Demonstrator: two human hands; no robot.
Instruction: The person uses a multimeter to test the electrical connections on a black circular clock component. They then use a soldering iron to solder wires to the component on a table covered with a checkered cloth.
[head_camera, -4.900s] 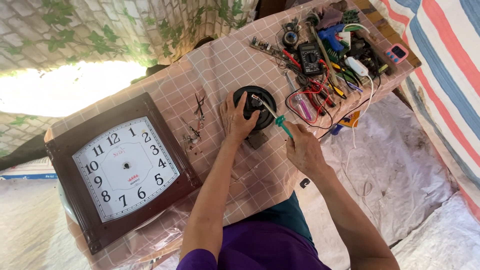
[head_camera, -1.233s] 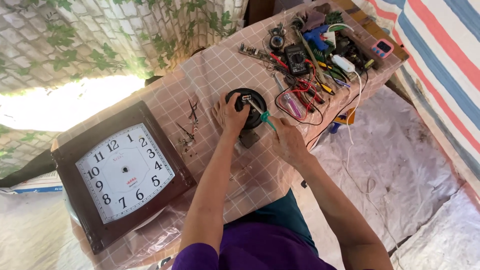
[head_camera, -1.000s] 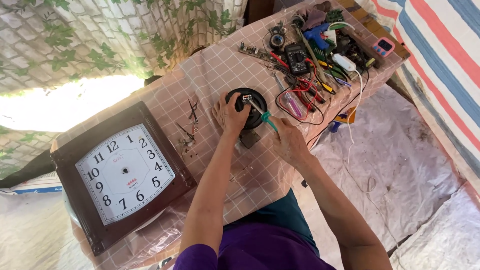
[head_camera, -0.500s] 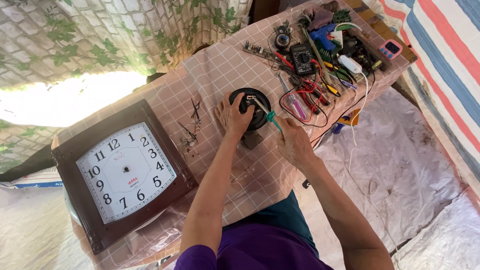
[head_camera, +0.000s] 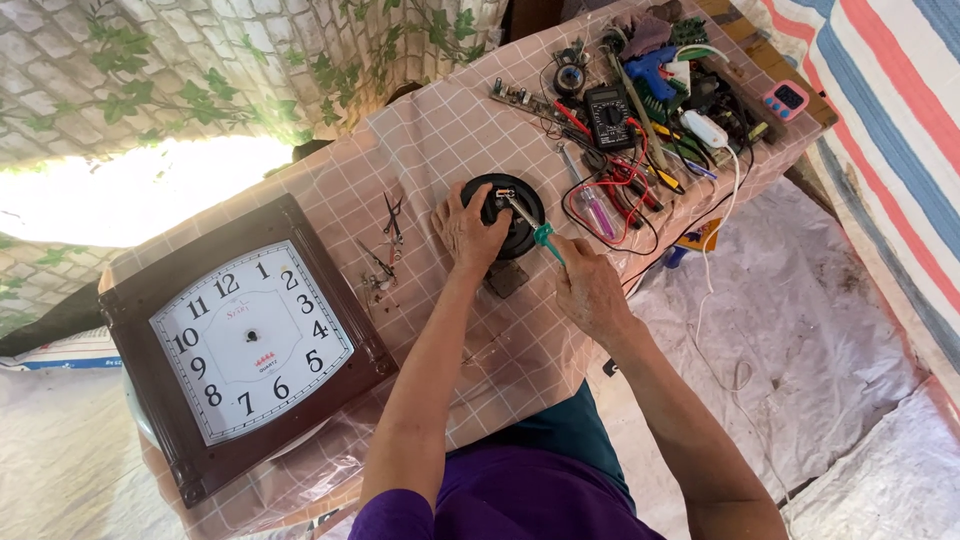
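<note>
Steadying black disc (head_camera: 515, 222), apparently; screwdriver (head_camera: 535, 230) gripped.

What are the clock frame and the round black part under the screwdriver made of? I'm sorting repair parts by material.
The clock frame looks like dark brown wood or wood-look plastic: glossy, with moulded edges; I cannot tell which. The round black part appears to be matte plastic, a dull even black with ridged rings. The left hand steadies it; the right hand holds the green-handled screwdriver.
</note>
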